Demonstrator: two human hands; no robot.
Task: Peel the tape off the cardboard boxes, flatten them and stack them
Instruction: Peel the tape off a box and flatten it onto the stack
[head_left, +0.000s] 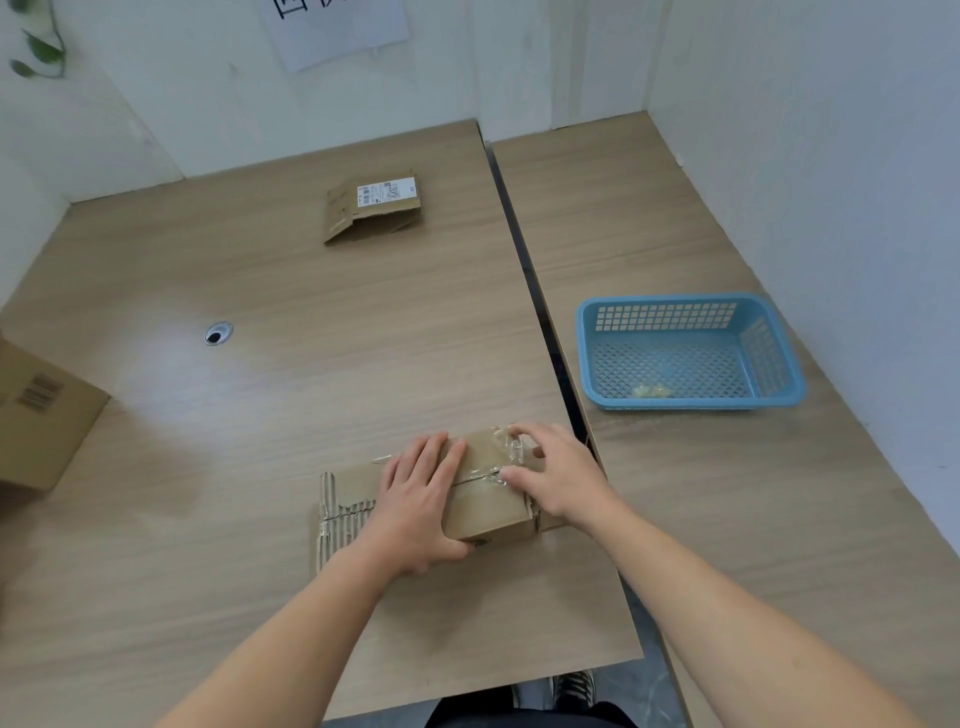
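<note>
Right grip (556, 478) pinches the crinkled, lifted tape (506, 457) between thumb and fingertips; left grip (421, 499) lies flat, fingers straight, pinning the small box (485, 512) on the counter (260, 312), near its front edge; the cardboard looks light and crushable; the tape's lifted end seems the best place to take hold.

Wooden tables (260, 291), taped box (483, 509), flattened box (371, 213), blue basket (691, 402)

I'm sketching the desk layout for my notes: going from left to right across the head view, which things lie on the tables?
A cardboard box at the left edge → cable hole → taped box near the front edge → blue basket.
</note>
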